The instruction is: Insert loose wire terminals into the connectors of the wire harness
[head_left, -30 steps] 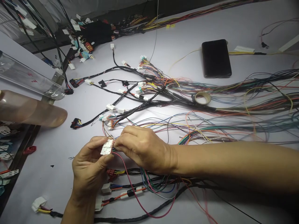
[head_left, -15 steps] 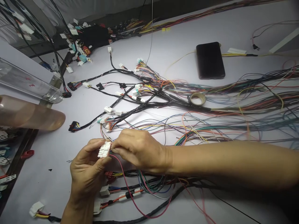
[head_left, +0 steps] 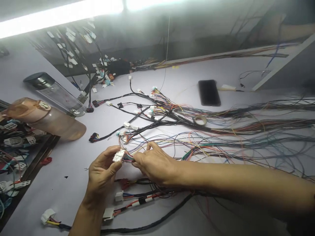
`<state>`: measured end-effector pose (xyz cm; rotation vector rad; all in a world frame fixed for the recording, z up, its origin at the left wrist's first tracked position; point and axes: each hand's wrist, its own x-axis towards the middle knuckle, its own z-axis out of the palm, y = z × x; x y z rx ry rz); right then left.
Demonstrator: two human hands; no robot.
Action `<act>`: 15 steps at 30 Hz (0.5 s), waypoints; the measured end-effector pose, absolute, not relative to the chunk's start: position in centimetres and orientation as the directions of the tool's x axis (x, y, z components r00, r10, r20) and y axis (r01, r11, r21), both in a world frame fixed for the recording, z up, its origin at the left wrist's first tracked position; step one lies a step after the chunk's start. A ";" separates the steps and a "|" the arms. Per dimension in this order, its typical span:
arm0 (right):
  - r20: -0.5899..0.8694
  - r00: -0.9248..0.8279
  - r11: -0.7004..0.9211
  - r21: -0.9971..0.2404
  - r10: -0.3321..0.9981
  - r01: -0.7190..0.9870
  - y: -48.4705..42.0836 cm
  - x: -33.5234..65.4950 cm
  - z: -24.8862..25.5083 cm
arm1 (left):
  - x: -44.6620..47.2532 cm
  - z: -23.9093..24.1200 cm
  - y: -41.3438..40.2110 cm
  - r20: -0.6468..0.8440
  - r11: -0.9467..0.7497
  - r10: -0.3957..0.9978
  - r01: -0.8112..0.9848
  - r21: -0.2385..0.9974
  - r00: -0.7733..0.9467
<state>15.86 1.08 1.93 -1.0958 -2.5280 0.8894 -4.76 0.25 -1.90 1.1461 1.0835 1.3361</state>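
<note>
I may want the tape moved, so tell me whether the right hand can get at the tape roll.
Probably yes, after letting go: the right hand has hold of wires at the white connector, but the tape roll lies uncovered, only loose wires between.

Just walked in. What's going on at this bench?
A person is working bare-handed on wiring at a white table. The left hand holds a white connector between thumb and fingers, and the right hand pinches the thin wires running out of its side. The connector is held up, with wires in it. Black-wrapped harness branches lie spread beyond the hands, and a dark flat device lies past them.
</note>
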 end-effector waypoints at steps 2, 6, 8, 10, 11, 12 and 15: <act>0.021 -0.676 0.570 -0.556 0.737 0.605 0.5 15.8 2.0 | -4.6 -1.7 0.2 0.037 -0.042 0.999 -0.202 0.978 -0.027; 0.084 -0.678 0.647 -0.403 0.730 0.647 -0.5 15.4 2.1 | -4.5 -1.6 0.1 0.008 -0.023 0.998 -0.289 0.957 -0.055; 0.133 -0.665 0.664 -0.342 0.735 0.665 -1.0 15.2 1.9 | -4.4 -1.6 0.1 0.014 -0.033 0.998 -0.309 0.951 -0.063; 0.170 -0.650 0.667 -0.304 0.740 0.680 -1.3 15.1 1.5 | -4.4 -1.5 0.1 0.025 -0.044 0.998 -0.323 0.945 -0.062; 0.185 -0.643 0.666 -0.294 0.743 0.686 -1.5 15.0 1.3 | -4.4 -1.5 0.1 0.029 -0.048 0.998 -0.330 0.943 -0.062; 0.197 -0.634 0.662 -0.291 0.748 0.691 -1.6 14.9 1.0 | -4.3 -1.5 0.1 0.031 -0.050 0.998 -0.335 0.941 -0.061; 0.236 -0.606 0.651 -0.296 0.759 0.699 -1.5 14.5 -0.1 | -4.4 -1.7 0.2 0.035 -0.051 0.998 -0.336 0.940 -0.055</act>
